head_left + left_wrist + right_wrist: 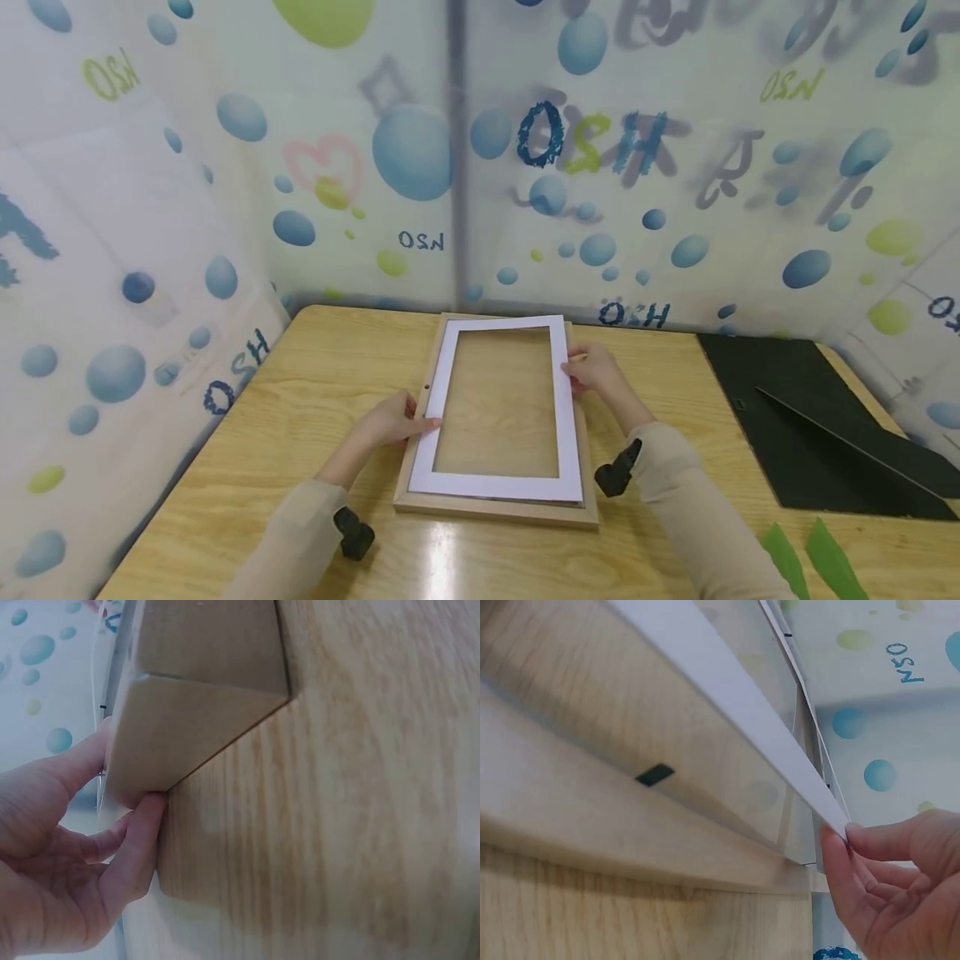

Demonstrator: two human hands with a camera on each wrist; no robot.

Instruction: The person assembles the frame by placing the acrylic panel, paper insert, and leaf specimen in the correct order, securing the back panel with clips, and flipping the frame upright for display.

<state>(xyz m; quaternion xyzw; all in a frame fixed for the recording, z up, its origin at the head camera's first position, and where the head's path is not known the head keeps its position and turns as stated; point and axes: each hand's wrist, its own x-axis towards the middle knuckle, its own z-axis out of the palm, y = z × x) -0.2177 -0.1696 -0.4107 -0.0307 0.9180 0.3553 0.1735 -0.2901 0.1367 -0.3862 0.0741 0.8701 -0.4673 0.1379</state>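
A white mat (495,486) with a rectangular opening lies over a light wooden picture frame (491,510) on the table. At the mat's right edge my right hand (596,369) pinches the border between thumb and fingers; in the right wrist view that mat (742,709) is tilted up off the frame. My left hand (390,419) grips the left side, its thumb on the mat's border. From the left wrist view, its fingers (146,832) curl against the outer side of the frame (202,712). A clear pane shows inside the frame, with a small black tab (655,775) at its edge.
To the right lies a black backing board (750,367) with its stand leg (877,437) raised. Two green leaf-shaped pieces (832,558) show at the near right edge. A patterned curtain (412,158) hangs behind the wooden table (255,467).
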